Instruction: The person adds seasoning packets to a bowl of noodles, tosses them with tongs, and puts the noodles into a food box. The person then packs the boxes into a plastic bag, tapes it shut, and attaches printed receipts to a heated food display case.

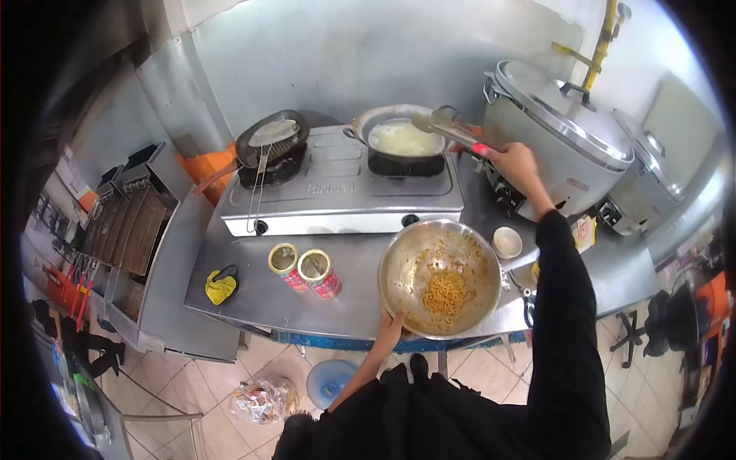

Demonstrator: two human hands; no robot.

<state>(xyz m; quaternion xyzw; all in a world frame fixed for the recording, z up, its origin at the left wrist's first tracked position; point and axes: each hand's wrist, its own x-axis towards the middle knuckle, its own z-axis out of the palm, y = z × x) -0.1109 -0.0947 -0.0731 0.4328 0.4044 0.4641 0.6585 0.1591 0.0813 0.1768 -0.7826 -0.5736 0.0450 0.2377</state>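
Tongs [464, 137] clasped in right hand [515, 162] — long axis slanted leftward and slightly forward from that hand, tips pointed over pan [410, 113]. Bowl [398, 270] of noodles [447, 294] seen at near edge of worktop [356, 305], ahead and right of left hand [389, 328] — rim pinched by that hand.

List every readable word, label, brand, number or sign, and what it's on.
"Rinnai", faint, probable reading: stove top.
Red mark on large lidded cooker: too blurred.
Labels on two cans: too small.
Print on yellow-and-white packet: too small.
No numbers or signs legible.
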